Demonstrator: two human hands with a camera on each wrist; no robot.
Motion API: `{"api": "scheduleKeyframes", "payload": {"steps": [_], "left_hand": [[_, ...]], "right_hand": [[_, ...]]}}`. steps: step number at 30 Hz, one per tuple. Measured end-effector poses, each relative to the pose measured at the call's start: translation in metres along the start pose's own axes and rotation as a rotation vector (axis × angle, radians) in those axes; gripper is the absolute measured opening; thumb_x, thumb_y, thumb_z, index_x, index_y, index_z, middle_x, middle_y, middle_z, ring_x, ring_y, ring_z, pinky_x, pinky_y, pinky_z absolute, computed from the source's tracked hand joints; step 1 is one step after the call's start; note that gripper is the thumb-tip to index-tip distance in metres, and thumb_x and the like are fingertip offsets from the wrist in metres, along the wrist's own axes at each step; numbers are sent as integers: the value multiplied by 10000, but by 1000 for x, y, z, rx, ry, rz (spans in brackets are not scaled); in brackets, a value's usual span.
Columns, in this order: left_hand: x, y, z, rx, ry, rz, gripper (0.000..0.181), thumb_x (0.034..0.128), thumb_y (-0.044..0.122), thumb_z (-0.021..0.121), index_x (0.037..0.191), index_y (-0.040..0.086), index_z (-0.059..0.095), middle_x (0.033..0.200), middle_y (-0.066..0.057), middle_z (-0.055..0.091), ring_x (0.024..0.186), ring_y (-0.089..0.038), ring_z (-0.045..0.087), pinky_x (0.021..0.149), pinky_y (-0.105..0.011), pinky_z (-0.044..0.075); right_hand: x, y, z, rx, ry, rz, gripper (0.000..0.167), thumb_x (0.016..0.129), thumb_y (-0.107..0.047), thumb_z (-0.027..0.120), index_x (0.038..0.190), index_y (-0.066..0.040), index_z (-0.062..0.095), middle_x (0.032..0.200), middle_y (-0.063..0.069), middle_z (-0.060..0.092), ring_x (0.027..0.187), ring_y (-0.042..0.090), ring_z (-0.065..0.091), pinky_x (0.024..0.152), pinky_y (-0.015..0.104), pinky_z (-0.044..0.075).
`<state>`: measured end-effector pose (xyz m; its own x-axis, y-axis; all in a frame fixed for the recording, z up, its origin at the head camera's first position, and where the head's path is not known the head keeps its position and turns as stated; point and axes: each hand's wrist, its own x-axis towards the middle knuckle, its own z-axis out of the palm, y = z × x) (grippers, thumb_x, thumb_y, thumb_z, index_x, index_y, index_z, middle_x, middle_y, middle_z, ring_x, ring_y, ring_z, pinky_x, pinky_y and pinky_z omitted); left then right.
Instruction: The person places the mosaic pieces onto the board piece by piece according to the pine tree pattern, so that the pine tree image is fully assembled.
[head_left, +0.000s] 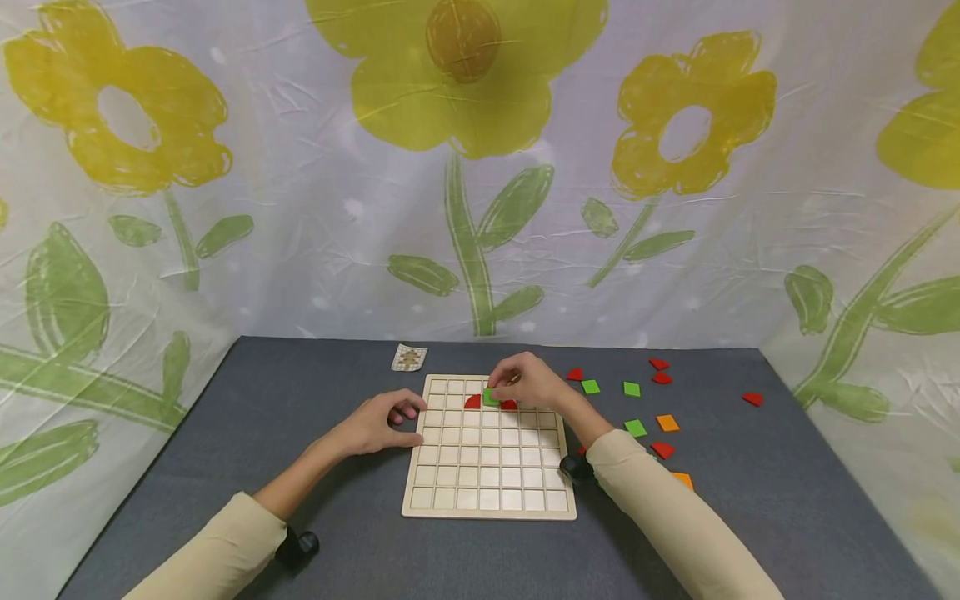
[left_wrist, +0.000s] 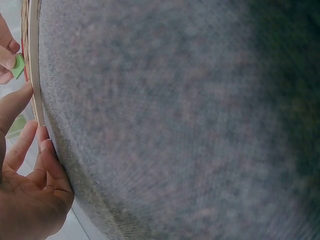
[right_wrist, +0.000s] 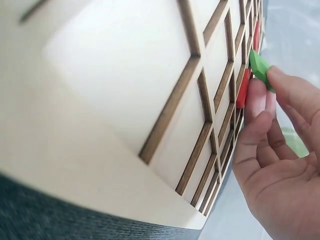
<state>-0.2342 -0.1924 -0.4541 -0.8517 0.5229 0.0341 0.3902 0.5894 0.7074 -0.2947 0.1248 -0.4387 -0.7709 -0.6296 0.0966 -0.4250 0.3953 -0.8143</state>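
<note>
A square wooden grid board (head_left: 489, 514) lies on the table, with a red piece (head_left: 472, 402) and a second red piece (head_left: 508, 405) in cells of an upper row. Between these two, my right hand (head_left: 529, 382) pinches a green square tile (right_wrist: 260, 69) with thumb and fingertips, tilted above the grid in the right wrist view. The fingertips and thumb of my left hand (head_left: 377, 425) touch the board's left edge, spread and loosely bent. What lies under the right hand is hidden in the head view.
A small pattern card (head_left: 409, 358) lies behind the board's left corner. Right of the board are scattered loose green tiles (head_left: 632, 389), orange tiles (head_left: 667, 423) and red pieces (head_left: 662, 450). My right sleeve (head_left: 660, 500) covers part of that side. A flower-print cloth (head_left: 337, 208) hangs behind the table.
</note>
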Motion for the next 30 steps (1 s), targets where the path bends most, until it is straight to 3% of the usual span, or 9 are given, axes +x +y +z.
{"api": "scheduleKeyframes", "payload": {"steps": [16,30], "left_hand": [[1,-1,0,-3,0,2,448,854,196,855,1229,63,650,1052,-27,606,919,-212,570,843,-443,470],[1,0,0,6,7,-4,452,845,186,861,1226,59,654,1044,-21,608,913,-204,569,840,-442,470]], "right_hand": [[3,2,2,-36,-18,6,68,894,-4,774,956,6,747,834,51,695,745,188,634,695,318,507],[2,-1,0,-29,-37,34,64,922,-39,756,971,1,761,885,49,714,780,187,649,716,325,512]]}}
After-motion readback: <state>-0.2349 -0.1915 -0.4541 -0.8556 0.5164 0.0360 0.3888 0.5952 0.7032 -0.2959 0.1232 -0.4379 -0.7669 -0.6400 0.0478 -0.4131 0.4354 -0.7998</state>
